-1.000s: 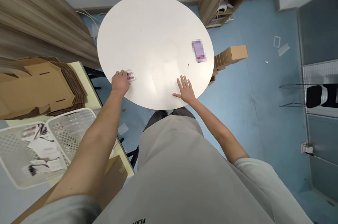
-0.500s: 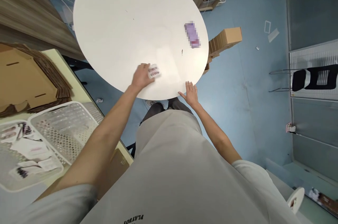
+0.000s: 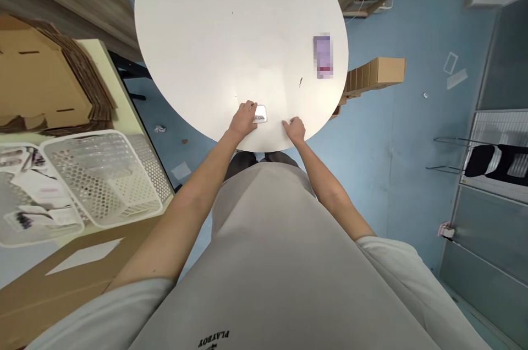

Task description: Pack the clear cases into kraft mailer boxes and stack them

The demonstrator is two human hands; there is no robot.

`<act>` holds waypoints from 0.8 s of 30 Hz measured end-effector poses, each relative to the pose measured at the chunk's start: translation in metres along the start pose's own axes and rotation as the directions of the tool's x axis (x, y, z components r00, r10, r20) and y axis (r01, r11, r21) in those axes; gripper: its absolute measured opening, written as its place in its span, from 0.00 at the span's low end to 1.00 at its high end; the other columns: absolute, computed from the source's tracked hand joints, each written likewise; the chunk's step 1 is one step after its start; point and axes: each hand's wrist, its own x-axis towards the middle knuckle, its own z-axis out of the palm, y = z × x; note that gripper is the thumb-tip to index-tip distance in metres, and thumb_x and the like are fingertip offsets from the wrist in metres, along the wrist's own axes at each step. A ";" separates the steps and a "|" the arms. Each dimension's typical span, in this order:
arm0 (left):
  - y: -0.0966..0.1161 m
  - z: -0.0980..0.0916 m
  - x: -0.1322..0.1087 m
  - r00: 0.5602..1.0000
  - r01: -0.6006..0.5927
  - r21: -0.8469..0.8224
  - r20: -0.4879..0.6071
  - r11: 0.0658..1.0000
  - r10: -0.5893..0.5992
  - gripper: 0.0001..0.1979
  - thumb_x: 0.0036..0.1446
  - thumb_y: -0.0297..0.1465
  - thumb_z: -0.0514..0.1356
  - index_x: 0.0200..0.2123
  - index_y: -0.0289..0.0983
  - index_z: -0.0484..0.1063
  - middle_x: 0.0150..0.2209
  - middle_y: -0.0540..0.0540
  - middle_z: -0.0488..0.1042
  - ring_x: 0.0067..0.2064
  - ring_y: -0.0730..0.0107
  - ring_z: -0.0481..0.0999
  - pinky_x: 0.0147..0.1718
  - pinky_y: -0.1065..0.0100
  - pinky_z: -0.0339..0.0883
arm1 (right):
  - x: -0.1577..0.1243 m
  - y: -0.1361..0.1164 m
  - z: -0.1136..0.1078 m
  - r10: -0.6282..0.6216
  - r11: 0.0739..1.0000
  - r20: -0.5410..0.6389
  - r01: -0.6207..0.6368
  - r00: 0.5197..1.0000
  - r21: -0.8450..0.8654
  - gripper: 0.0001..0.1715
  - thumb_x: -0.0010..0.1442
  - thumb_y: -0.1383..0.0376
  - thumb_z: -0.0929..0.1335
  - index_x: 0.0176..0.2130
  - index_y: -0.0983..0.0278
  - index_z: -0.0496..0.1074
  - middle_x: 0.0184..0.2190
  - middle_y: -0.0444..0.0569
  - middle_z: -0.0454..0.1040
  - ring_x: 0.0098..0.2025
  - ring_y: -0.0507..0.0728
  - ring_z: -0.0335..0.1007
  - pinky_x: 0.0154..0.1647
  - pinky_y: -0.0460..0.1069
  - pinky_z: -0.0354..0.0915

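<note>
My left hand [image 3: 244, 119] is closed on the edge of a small flat white pack [image 3: 260, 114] with rounded corners. A dark pattern shows along the pack's lower part; its left side is hidden by my fingers. The pack is at the near edge of the round white table [image 3: 198, 53]. To the right of the pack, my right hand [image 3: 295, 130] rests at the table's near edge, apart from it. Its fingers are loosely bent, its thumb stands away from them, and nothing shows in it.
A blurred purple item [image 3: 324, 57] lies on the table's right side. Brown cardboard boxes [image 3: 377, 75] stand beyond that edge. To my left are white perforated baskets [image 3: 103, 179], one holding several packs, and stacked flat cardboard [image 3: 45, 80].
My view has shifted. The pack in my left hand now shows a plainer white face instead of rows of dark red marks. My right hand's fingers, stretched flat before, are now bent.
</note>
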 end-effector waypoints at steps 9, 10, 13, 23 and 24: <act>0.004 -0.002 -0.004 0.998 0.050 0.006 0.045 0.999 -0.050 0.38 0.58 0.25 0.65 0.72 0.36 0.64 0.71 0.30 0.63 0.71 0.35 0.65 0.65 0.41 0.73 | -0.001 -0.011 0.003 0.006 0.971 0.042 -0.016 0.999 0.239 0.07 0.65 0.64 0.71 0.44 0.62 0.75 0.50 0.53 0.83 0.52 0.62 0.79 0.55 0.54 0.73; 0.005 -0.003 -0.005 0.997 0.060 0.017 0.050 0.998 -0.061 0.38 0.58 0.25 0.65 0.72 0.36 0.64 0.71 0.29 0.63 0.71 0.35 0.65 0.64 0.42 0.74 | -0.003 -0.012 0.000 0.000 0.963 0.048 -0.013 0.999 0.270 0.12 0.64 0.64 0.72 0.48 0.62 0.75 0.51 0.52 0.83 0.52 0.61 0.80 0.54 0.53 0.73; 0.011 -0.007 -0.007 0.996 0.068 0.041 0.052 0.997 -0.070 0.38 0.59 0.25 0.63 0.73 0.35 0.63 0.72 0.27 0.63 0.72 0.33 0.64 0.64 0.39 0.74 | -0.013 -0.019 -0.006 -0.092 0.954 0.069 0.068 0.993 0.291 0.20 0.66 0.63 0.73 0.56 0.63 0.74 0.50 0.51 0.83 0.51 0.58 0.80 0.52 0.50 0.73; 0.031 -0.021 -0.024 0.929 0.286 -0.294 -0.148 0.912 -0.339 0.22 0.73 0.34 0.52 0.63 0.38 0.77 0.70 0.35 0.74 0.70 0.50 0.73 0.71 0.49 0.68 | -0.045 -0.072 0.020 -0.593 0.786 0.165 0.611 0.788 -0.093 0.10 0.77 0.65 0.66 0.48 0.62 0.78 0.51 0.55 0.81 0.55 0.64 0.75 0.57 0.56 0.72; 0.033 -0.020 -0.024 0.894 0.351 -0.352 -0.151 0.868 -0.423 0.21 0.75 0.37 0.52 0.60 0.38 0.79 0.67 0.35 0.76 0.67 0.51 0.76 0.69 0.51 0.70 | -0.044 -0.077 0.024 -0.602 0.771 0.184 0.625 0.777 -0.119 0.11 0.78 0.66 0.65 0.49 0.63 0.78 0.52 0.57 0.80 0.56 0.65 0.75 0.58 0.56 0.72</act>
